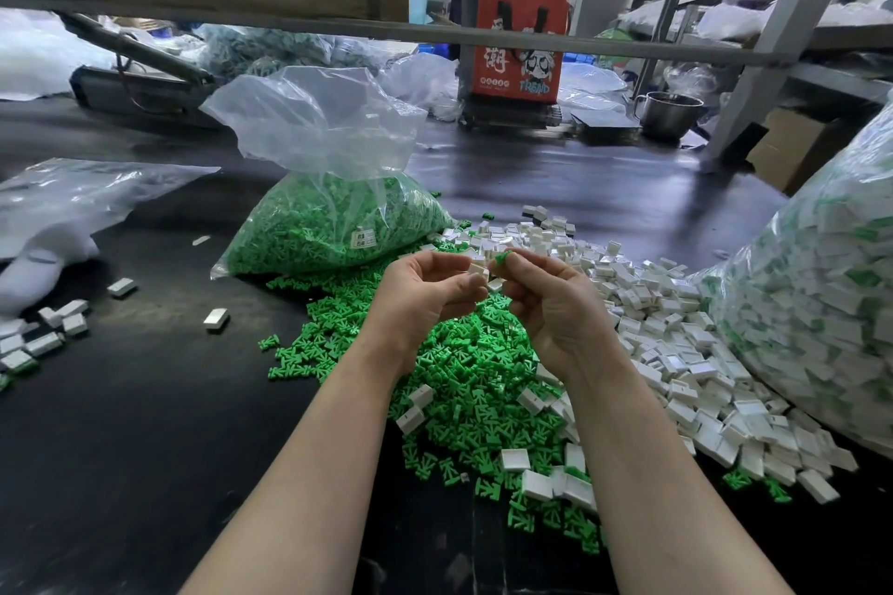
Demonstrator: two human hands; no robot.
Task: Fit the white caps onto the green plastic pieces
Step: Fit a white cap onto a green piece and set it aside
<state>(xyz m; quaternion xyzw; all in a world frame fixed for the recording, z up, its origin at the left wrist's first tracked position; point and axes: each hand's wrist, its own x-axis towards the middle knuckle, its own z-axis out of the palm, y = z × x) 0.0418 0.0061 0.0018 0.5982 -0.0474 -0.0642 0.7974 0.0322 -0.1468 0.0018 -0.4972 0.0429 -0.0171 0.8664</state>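
A white cap (477,269) is pinched in the fingertips of the left hand (430,290) while a green piece (501,259) is held at the fingertips of the right hand (546,304), the two parts being brought close together above a dark surface (145,401). Both hands are raised in front of the body with the fingers curled round their parts, each grip being closed only as far as a small item requires; the cap and the piece appear just beside each other, though whether they are already touching cannot be told. The hands are judged to be held at this height so that the opening of the cap can be lined up with the green piece before it is pushed on. Beneath the forearms a loose heap of green pieces (464,367) is spread, and a heap of white caps (676,353) is laid to its right, both kept within easy reach so that fresh parts can be taken without stretching. Behind the green heap an opened clear bag of green pieces (333,222) is stood, apparently as the supply. At the far right a large clear sack (821,304) is seen, filled with white parts showing green, and is taken to be where fitted items are gathered. A few white parts (43,338) are scattered at the left edge.
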